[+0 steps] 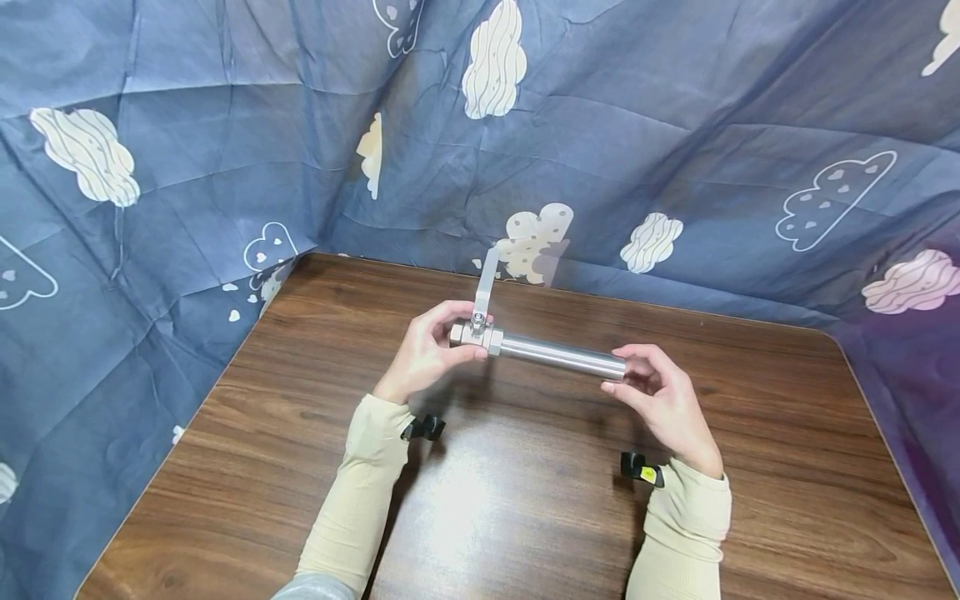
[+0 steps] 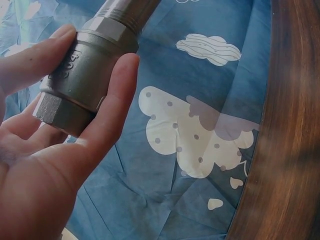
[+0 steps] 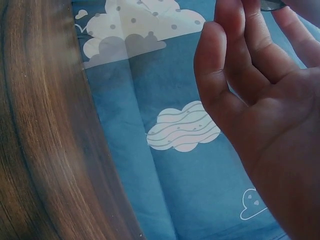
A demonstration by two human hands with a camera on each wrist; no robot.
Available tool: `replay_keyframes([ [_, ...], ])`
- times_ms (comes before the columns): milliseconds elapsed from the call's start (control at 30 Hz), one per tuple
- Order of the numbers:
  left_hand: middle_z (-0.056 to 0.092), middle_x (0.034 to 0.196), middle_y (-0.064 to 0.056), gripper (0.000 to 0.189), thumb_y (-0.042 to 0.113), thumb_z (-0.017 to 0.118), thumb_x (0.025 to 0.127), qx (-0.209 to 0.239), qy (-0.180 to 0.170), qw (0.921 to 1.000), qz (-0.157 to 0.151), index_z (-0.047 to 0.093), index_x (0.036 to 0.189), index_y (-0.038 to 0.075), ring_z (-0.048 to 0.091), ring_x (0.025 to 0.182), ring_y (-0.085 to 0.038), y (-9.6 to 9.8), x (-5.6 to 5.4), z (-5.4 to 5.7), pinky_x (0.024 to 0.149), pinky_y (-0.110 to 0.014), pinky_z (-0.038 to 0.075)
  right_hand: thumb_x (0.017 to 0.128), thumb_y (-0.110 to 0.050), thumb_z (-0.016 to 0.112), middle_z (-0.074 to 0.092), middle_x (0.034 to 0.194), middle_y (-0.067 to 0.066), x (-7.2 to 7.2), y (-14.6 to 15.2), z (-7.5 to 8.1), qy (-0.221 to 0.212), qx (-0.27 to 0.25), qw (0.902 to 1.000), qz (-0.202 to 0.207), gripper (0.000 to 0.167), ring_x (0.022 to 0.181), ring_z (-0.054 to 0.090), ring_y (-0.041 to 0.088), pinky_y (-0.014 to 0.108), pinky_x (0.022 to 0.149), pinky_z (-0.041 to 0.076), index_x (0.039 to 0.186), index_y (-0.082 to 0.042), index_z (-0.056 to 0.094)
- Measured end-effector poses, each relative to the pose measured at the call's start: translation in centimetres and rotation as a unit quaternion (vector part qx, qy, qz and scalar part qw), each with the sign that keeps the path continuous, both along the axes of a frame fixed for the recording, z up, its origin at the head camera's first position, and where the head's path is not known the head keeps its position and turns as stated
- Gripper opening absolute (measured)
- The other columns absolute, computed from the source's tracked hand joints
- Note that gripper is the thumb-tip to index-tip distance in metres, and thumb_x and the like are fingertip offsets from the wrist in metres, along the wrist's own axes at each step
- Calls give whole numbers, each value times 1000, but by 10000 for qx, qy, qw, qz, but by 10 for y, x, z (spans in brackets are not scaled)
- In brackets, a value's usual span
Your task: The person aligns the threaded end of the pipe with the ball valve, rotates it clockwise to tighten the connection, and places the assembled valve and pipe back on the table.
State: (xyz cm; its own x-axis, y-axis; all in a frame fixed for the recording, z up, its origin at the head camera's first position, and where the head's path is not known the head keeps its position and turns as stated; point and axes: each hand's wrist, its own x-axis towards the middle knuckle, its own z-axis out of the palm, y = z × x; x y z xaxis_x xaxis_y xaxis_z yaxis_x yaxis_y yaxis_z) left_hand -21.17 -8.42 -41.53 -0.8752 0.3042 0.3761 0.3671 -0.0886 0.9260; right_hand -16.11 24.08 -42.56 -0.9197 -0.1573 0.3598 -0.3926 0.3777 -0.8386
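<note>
A steel ball valve [image 1: 476,335] with a flat lever handle [image 1: 487,279] pointing toward the back is held above the table by my left hand [image 1: 422,354]. Thumb and fingers grip the valve body [image 2: 82,70] from both sides in the left wrist view, its hex end toward the palm. A straight, shiny steel pipe [image 1: 562,354] runs rightward from the valve's other hex end. My right hand [image 1: 671,408] pinches the pipe's far end between thumb and fingers. Just a sliver of the pipe's end [image 3: 271,5] shows at the top of the right wrist view.
Below both hands is a brown wood-grain table [image 1: 525,467] with rounded back corners. A blue cloth [image 1: 600,108] with cloud prints hangs behind it and along its sides. Each wrist carries a small black camera mount [image 1: 423,427].
</note>
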Motion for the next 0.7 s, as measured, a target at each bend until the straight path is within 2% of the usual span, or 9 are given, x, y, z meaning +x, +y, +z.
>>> replay_keyframes([
  [300, 65, 114, -29, 51, -12, 76, 71, -12, 18, 10000, -12, 56, 117, -6, 66, 93, -11, 0, -1, -1, 81, -21, 55, 75, 14, 73, 65, 76, -2, 8, -10, 19, 116, 96, 9999, 56, 43, 65, 56, 3, 16, 55, 45, 113, 5, 57],
  [600, 65, 114, -30, 51, -13, 76, 70, 5, 26, 10000, -5, 56, 117, -7, 66, 93, -11, 0, -1, 0, 81, -21, 54, 76, 12, 73, 67, 77, 0, 9, -11, 22, 73, 325, 9994, -16, 42, 65, 55, 6, 19, 54, 43, 115, 5, 57],
  [700, 65, 114, -30, 52, -14, 76, 70, 20, 26, 10000, -17, 56, 117, -7, 66, 94, -11, 0, -1, 0, 82, -21, 55, 78, 9, 73, 68, 78, -5, 10, -11, 23, 16, 387, 9992, -71, 41, 66, 55, 5, 20, 56, 44, 116, 3, 58],
])
